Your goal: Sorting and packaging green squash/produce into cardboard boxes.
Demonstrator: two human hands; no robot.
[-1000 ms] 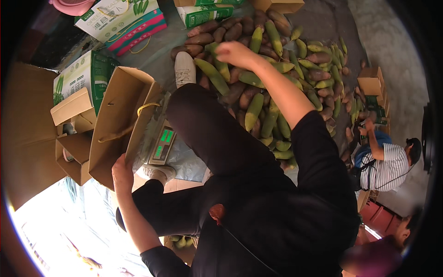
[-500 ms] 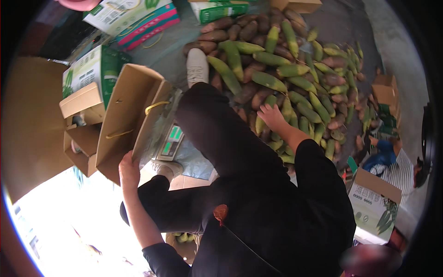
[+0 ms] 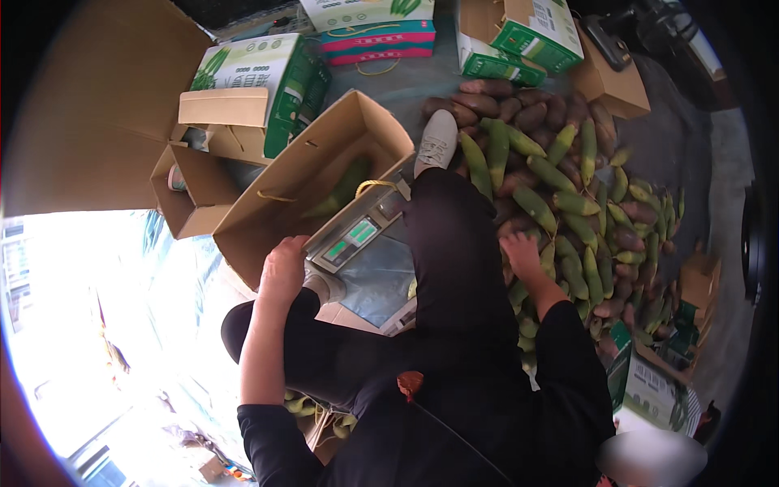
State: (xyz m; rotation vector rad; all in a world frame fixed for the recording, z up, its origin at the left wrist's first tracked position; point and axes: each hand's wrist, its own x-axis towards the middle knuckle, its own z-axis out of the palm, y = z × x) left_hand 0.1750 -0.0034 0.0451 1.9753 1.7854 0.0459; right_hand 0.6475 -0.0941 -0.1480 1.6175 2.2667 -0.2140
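My left hand [image 3: 283, 269] grips the near rim of a tall open cardboard box [image 3: 272, 183] with yellow cord handles. The box leans beside a digital scale [image 3: 349, 246] with a lit green display. Inside it lies a long green radish [image 3: 345, 185]. To the right, a wide heap of radishes [image 3: 560, 180], green at one end and brownish at the other, covers the floor. My right hand [image 3: 522, 250] touches the heap's near left edge beside my knee. Its fingers are a little apart, and I see nothing held in them.
White and green printed cartons [image 3: 280, 73] stand behind the box, with a smaller open carton [image 3: 199, 183] beside them. More boxes [image 3: 535, 36] stand beyond the heap. At lower right are another carton [image 3: 649, 394] and a blurred round shape [image 3: 653, 456]. My shoe [image 3: 438, 138] borders the radishes.
The view has turned left, so the box's inside and the radish in it now show. My left hand stays on the box rim. My right hand remains at the heap, slightly nearer my knee.
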